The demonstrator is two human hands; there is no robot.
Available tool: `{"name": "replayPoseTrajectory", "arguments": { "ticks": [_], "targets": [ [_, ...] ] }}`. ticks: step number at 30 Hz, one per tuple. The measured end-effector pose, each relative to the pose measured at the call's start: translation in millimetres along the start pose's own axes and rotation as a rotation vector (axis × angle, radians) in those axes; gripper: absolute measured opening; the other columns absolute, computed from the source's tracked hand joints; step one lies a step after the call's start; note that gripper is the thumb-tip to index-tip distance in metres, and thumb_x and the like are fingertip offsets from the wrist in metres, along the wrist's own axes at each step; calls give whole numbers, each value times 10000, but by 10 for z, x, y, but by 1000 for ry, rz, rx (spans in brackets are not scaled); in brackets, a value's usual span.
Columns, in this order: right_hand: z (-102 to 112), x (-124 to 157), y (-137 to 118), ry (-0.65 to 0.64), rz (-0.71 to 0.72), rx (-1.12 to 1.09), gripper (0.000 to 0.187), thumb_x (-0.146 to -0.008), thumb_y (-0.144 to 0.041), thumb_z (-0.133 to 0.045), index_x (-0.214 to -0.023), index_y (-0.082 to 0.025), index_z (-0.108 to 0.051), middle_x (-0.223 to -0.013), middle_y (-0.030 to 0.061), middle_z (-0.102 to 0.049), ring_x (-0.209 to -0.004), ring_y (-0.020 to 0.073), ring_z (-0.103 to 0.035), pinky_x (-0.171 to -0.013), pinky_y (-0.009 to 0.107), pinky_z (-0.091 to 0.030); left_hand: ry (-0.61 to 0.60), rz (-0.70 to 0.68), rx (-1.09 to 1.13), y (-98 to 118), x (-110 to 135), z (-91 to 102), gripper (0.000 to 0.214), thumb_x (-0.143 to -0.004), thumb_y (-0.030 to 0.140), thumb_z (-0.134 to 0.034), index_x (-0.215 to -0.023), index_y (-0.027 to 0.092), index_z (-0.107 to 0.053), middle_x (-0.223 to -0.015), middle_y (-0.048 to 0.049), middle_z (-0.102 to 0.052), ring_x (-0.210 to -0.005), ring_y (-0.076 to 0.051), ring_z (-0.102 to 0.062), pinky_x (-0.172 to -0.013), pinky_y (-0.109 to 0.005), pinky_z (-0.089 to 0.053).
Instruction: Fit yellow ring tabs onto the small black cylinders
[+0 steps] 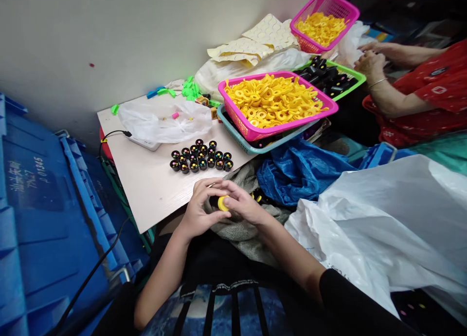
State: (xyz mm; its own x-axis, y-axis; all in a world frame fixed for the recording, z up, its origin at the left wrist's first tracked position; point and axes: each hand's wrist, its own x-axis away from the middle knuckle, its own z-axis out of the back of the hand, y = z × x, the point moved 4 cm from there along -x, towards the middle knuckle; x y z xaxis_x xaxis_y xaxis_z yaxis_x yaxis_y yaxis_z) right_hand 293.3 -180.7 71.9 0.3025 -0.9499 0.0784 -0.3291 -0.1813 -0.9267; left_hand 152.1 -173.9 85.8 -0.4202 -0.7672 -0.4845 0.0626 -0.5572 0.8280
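Observation:
My left hand and my right hand meet over my lap at the table's near edge, fingers closed together around a small yellow ring-shaped part. What lies under the ring inside my fingers is hidden. Just beyond my hands, several small black caps with coloured centres stand in rows on the pale table. A pink basket heaped with yellow rings rests on a teal basket to the right of the caps.
Another person in red works at the far right, hands by a green tray of black parts. A second pink basket sits behind. Blue crates stand left; blue and white plastic bags lie right.

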Motion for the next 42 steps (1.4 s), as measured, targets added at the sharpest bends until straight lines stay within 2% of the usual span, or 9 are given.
{"name": "replayPoseTrajectory", "arguments": {
  "ticks": [7,9,13,18,22,26,31,36,42],
  "targets": [
    [1012,341,-217,315,-167,1005,361,-739,-443,-705,-1038,-241,-700,-941,84,-702,-894,276,-645,-820,401,-488,504,423,-471,-714,111,749,298,-841,339,-607,-1090,176,-614,-1176,-120,-614,-1135,-257,-558,-963,-441,-467],
    [1133,380,-332,266,-220,1185,309,-705,-393,-730,-968,-230,-729,-1016,119,-722,-966,317,-659,-857,425,-493,512,622,-517,-1021,118,998,401,-788,293,-635,-1161,159,-577,-1212,-142,-596,-1118,-274,-567,-1000,-468,-448],
    [1141,185,-1022,490,104,1295,333,-884,-408,-527,-1085,-209,-703,-1077,105,-728,-965,258,-674,-843,374,-504,385,733,-363,-1446,78,1235,509,-794,238,-579,-1287,154,-487,-1274,-147,-584,-1190,-249,-560,-1078,-440,-405],
    [1289,-696,-1653,524,-15,1584,266,-891,-316,-542,-1020,-184,-734,-1032,100,-745,-969,260,-667,-831,345,-477,315,660,-441,-1480,9,1224,449,-745,317,-658,-1168,180,-600,-1179,-115,-661,-1121,-260,-600,-1065,-441,-414],
    [1462,-1339,-1554,406,-343,1803,316,-870,-352,-581,-1006,-120,-746,-1100,180,-711,-1016,292,-649,-838,354,-470,369,687,-470,-1343,-39,1165,399,-730,353,-673,-1078,162,-637,-1095,-115,-688,-1032,-252,-627,-1001,-418,-457],
    [1463,-1497,-1413,400,-305,1873,271,-793,-322,-642,-975,-152,-749,-1095,144,-707,-999,277,-643,-793,326,-469,568,734,-468,-1219,55,1229,369,-734,361,-657,-1050,178,-603,-1074,-90,-673,-972,-225,-630,-935,-393,-481],
    [1489,-1436,-1428,432,-194,1662,55,-712,-219,-641,-738,-173,-658,-832,78,-697,-866,260,-634,-736,327,-443,765,608,-282,-1041,263,1308,339,-719,298,-630,-1024,181,-536,-1038,-81,-663,-1003,-203,-628,-925,-361,-477],
    [1325,-1178,-1644,684,422,681,171,-757,-253,-541,-679,-234,-391,-657,-12,-578,-689,159,-574,-629,265,-423,659,477,28,-653,243,1008,298,-751,300,-589,-1016,179,-528,-1010,-82,-669,-974,-205,-637,-888,-361,-482],
    [497,-744,-1142,211,213,-135,175,-625,-223,-591,-680,-227,-424,-539,-76,-406,-451,85,-347,-470,210,-305,379,391,307,-225,153,357,300,-836,354,-567,-1074,174,-536,-997,-75,-663,-952,-199,-632,-848,-330,-482]
  ]
}}
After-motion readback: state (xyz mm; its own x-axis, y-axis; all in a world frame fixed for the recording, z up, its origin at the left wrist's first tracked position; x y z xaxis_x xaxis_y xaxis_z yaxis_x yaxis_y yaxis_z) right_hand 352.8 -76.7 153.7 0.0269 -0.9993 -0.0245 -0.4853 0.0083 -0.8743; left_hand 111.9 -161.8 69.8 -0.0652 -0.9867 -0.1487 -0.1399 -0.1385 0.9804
